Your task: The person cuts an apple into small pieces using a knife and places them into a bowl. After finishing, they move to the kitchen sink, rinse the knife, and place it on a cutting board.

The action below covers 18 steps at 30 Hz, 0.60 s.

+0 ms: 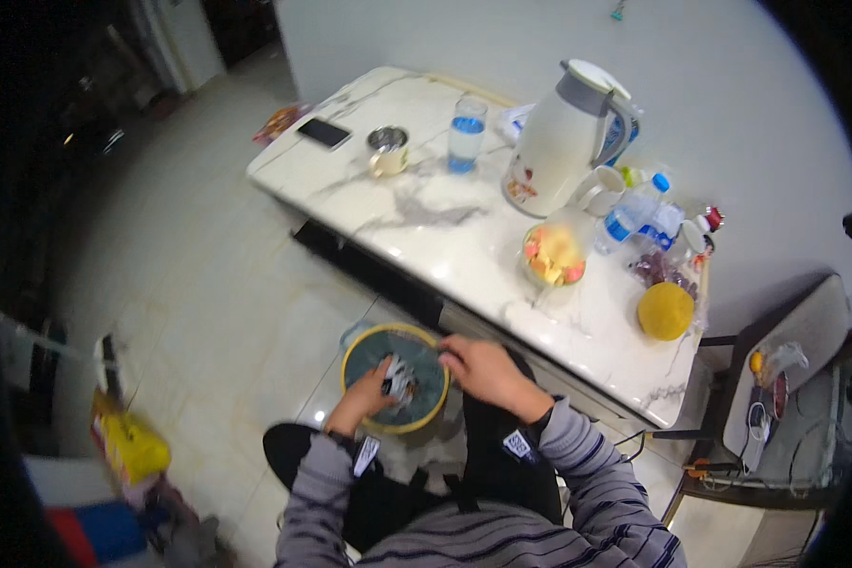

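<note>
A round bin (442, 398) with a yellow rim and a dark green liner stands on the floor between my legs and the table. My left hand (364, 393) reaches down inside it, with its fingers closed around a crumpled grey-and-white wad (399, 381). What the wad is made of is too blurred to tell. At the bin's right side, my right hand (483, 371) pinches the rim between thumb and fingers. Part of the liner bulges out over the bin's far left edge.
Ahead is a marble-patterned table (398, 222) bearing a white jug (554, 142), a glass (466, 137), a metal-lined mug (388, 151), a phone (325, 133), a fruit bowl (551, 256), a bottle (634, 210) and a yellow round fruit (665, 311). A grey chair (786, 350) stands right.
</note>
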Available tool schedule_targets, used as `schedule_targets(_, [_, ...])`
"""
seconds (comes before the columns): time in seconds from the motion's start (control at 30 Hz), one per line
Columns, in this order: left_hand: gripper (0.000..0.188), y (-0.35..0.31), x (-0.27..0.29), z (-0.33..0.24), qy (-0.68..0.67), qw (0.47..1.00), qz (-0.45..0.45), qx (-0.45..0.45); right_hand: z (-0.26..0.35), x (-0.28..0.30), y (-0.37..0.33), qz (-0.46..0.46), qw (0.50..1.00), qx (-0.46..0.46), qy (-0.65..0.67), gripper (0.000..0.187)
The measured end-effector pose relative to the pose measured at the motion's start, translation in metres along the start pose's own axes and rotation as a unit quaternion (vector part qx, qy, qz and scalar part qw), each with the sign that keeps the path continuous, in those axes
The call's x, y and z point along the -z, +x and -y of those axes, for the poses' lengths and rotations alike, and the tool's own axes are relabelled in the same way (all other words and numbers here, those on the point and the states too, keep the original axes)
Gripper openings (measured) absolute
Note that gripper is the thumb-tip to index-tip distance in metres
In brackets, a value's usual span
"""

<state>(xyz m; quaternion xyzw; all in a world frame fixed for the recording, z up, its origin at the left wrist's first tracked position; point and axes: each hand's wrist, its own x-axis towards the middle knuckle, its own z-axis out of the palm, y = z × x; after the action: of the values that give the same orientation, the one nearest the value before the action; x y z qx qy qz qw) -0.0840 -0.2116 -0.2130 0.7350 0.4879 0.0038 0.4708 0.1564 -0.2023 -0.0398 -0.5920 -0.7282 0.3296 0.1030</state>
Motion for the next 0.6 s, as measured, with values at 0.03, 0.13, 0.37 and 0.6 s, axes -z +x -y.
schedule_targets(0.03, [0.082, 0.003, 0.004, 0.004, -0.01, 1.0, -0.014, 0.018, -0.005, -0.004, 0.008, 0.032, 0.999, -0.019, 0.027, 0.029])
schedule_targets(0.13, [0.049, 0.011, 0.022, 0.013, -0.082, 0.991, -0.093, -0.055, -0.019, -0.006, 0.032, 0.134, 0.983, -0.054, 0.111, 0.034])
schedule_targets(0.37, [0.044, 0.051, 0.034, 0.03, -0.299, 0.952, 0.063, 0.034, -0.017, 0.028, 0.082, 0.23, 0.957, -0.095, 0.147, 0.041])
schedule_targets(0.6, [0.035, 0.038, 0.051, -0.034, -0.635, 0.756, 0.122, 0.104, -0.015, 0.104, 0.036, 0.092, 0.981, -0.172, -0.012, 0.035])
